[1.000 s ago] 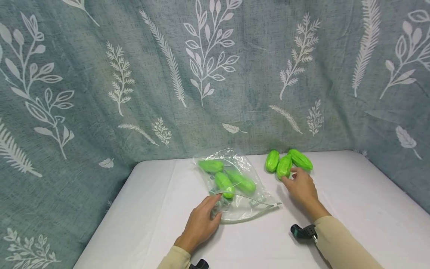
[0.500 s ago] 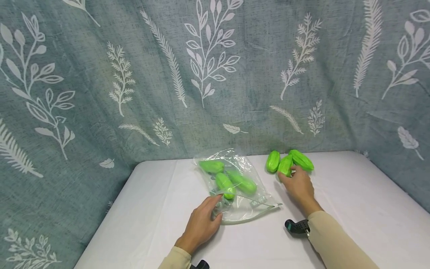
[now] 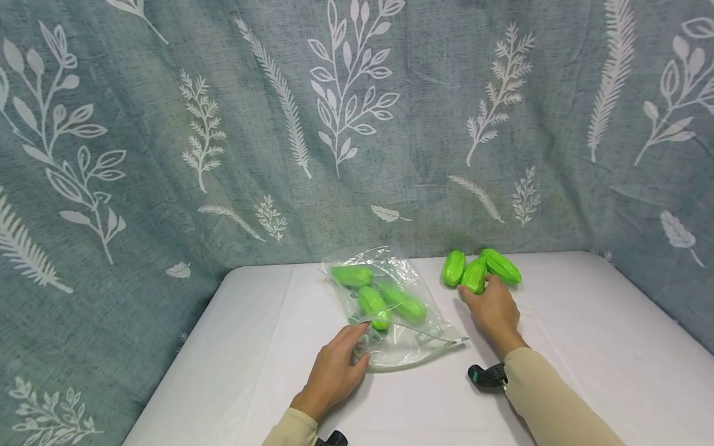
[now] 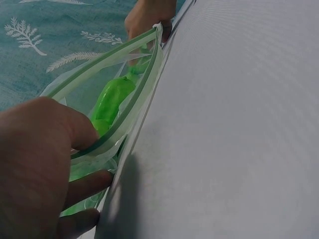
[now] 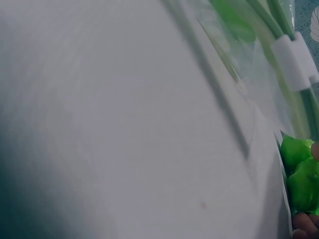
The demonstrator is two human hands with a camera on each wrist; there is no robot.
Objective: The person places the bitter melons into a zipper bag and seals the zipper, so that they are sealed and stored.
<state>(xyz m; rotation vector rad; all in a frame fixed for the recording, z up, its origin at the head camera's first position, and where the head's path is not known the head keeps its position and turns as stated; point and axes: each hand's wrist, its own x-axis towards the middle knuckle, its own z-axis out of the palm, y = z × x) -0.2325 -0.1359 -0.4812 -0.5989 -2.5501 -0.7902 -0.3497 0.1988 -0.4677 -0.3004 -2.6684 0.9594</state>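
Observation:
In the head view, a clear zip bag [image 3: 401,347] lies mid-table with 3 bright green cucumber-shaped vegetables [image 3: 409,306] inside. My left hand [image 3: 334,368] holds the near left of its mouth. In the left wrist view, one finger goes behind the green-edged rim [image 4: 134,104] while other fingers lie outside it; the mouth gapes. Behind the bag to the right, my right hand [image 3: 493,310] grips the middle green cucumber [image 3: 474,275] of a group of 3. Fingers show on both sides of this cucumber in the right wrist view, at the frame's edge.
One loose cucumber [image 3: 453,268] lies left of the gripped one, another [image 3: 501,265] to its right, near the back edge of the white-covered table [image 3: 251,328]. A leaf-patterned curtain [image 3: 357,124] hangs behind. A white zip slider [image 5: 294,59] sits on the bag's rim.
My right hand has shifted slightly left and closed its fingers in around the middle cucumber; its forearm has swung left. The left hand and the bag have stayed in place.

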